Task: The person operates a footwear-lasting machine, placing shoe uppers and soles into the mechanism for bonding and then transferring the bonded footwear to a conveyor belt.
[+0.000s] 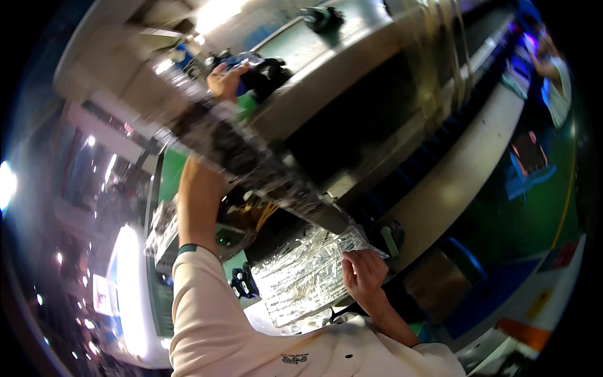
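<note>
My left arm reaches up and away, passing behind a blurred grey bar (pixel 251 163). Beyond the bar, my left hand (pixel 225 83) has its fingers closed at the end of a black and blue part (pixel 262 75), whose kind is too smeared to tell. Close to my body, a flat, shiny pack in clear plastic film (pixel 301 276) lies below the bar's lower end. My right hand (pixel 365 274) is at the pack's right edge, with curled fingers pinching the crinkled film; the fingertips are partly hidden.
Another black part (pixel 321 20) rests on the metal surface at the back. Small dark parts (pixel 244 281) lie left of the pack. A long pale ledge (pixel 452 188) runs off to the right, past a blue chair (pixel 531 179). Another person (pixel 556 88) is at the far right.
</note>
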`<state>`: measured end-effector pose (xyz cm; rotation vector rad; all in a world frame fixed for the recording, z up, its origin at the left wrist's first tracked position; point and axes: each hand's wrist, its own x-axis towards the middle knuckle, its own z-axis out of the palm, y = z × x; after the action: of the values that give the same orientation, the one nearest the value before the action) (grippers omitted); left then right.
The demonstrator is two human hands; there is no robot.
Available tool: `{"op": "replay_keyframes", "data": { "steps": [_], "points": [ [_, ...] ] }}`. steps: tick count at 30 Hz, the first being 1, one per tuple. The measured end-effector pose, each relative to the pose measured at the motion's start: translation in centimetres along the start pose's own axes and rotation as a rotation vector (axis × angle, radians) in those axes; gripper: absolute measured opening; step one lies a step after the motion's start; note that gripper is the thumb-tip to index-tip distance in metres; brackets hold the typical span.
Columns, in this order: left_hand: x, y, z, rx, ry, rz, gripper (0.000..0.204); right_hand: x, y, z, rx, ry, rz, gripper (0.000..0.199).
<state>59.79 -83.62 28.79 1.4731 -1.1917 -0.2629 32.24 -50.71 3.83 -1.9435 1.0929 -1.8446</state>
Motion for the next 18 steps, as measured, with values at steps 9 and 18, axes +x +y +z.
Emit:
{"op": "replay_keyframes", "data": {
  "steps": [9, 18],
  "points": [
    [-20.9, 3.5, -15.6, -0.752, 0.011, -0.173, 0.037, -0.2, -0.7, -0.1, -0.05, -0.047, -0.032, 0.018],
    [-47.0, -0.6, -13.4, -1.165, 0.079, -0.656, 0.044, -0.6, -8.0, -0.6, 0.401, -0.349, -0.025, 0.092]
  ]
}}
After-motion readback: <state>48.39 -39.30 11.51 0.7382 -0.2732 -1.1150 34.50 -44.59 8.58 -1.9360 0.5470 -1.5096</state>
